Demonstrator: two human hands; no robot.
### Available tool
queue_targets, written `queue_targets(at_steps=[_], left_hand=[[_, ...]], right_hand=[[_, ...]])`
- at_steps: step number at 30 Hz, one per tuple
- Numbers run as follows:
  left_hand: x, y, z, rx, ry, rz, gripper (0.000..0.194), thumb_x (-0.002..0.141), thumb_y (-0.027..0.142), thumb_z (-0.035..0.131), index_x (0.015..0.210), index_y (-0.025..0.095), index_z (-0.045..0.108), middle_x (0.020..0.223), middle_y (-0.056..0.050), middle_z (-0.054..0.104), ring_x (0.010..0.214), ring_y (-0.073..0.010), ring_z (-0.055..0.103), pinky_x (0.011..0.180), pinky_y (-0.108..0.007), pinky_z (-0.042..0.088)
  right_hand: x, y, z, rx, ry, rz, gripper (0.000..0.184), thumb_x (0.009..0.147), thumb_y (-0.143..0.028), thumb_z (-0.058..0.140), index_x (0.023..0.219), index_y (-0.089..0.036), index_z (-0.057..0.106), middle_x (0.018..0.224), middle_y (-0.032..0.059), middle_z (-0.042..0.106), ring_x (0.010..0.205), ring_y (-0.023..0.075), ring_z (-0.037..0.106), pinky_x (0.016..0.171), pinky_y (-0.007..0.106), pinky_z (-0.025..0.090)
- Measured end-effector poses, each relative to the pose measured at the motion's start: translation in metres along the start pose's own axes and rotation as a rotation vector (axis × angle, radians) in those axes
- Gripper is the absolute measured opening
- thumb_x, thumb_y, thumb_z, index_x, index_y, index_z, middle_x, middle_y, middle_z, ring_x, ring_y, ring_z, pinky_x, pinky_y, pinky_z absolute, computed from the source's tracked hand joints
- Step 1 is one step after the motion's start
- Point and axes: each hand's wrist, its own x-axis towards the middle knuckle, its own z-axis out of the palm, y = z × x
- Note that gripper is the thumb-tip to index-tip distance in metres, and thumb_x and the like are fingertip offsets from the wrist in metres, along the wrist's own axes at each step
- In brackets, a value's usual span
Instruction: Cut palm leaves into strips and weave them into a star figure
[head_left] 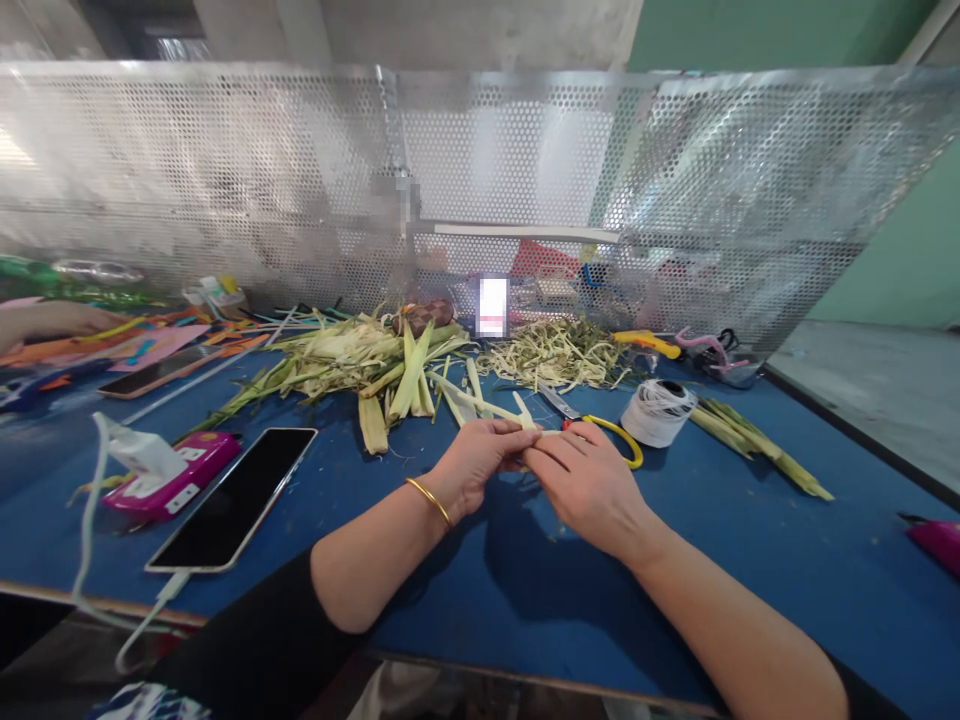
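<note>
Close together over the blue table, my left hand (pixel 474 462) and my right hand (pixel 589 490) meet at the fingertips. Both are closed on a pale strip of corn husk (pixel 523 410), whose ends stick out above the fingers. Part of it is hidden by the hands. Just beyond my right hand lie scissors (pixel 630 443) with yellow and red handles, partly covered by its fingers. A spool of white string (pixel 657 414) stands to the right of them. Wider corn husk pieces (pixel 409 375) lie beyond my left hand.
A heap of husks (pixel 330 350) and a pile of thin husk shreds (pixel 559 352) lie along a perforated metal screen (pixel 510 130). On the left are a charging phone (pixel 236 500) and a pink power strip (pixel 184 475). Another person's hand (pixel 60 320) shows far left. Husk stalks (pixel 761 450) lie right.
</note>
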Motion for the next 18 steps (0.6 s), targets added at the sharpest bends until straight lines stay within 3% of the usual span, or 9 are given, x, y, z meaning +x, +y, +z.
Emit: queue_targets(at_steps=[8,14,18], left_hand=[[0.001,0.001,-0.003,0.007,-0.024,0.05,0.035,0.052,0.037,0.083,0.068,0.009,0.071,0.07,-0.005,0.067,0.06,-0.0102,0.056,0.061,-0.024,0.045],[-0.001,0.003,-0.003,-0.055,0.069,0.049,0.035,0.051,0.031,0.085,0.075,0.011,0.07,0.068,-0.005,0.068,0.063,-0.0122,0.06,0.066,-0.025,0.048],[-0.003,0.007,-0.002,-0.078,0.062,0.04,0.031,0.055,0.029,0.083,0.076,0.011,0.07,0.065,-0.004,0.067,0.06,-0.0115,0.06,0.064,-0.024,0.048]], right_hand=[[0.003,-0.002,-0.01,0.123,0.063,-0.005,0.025,0.087,-0.005,0.042,0.082,-0.015,0.064,0.075,0.0053,0.065,0.073,0.0158,0.055,0.079,0.032,0.04],[0.003,-0.008,-0.012,0.208,0.056,-0.045,0.024,0.088,-0.007,0.042,0.081,-0.015,0.064,0.072,0.0046,0.065,0.068,0.0149,0.054,0.076,0.032,0.041],[0.003,-0.008,-0.013,0.278,0.061,-0.043,0.023,0.089,-0.008,0.042,0.088,-0.017,0.063,0.076,0.0046,0.067,0.071,0.0152,0.057,0.079,0.033,0.042]])
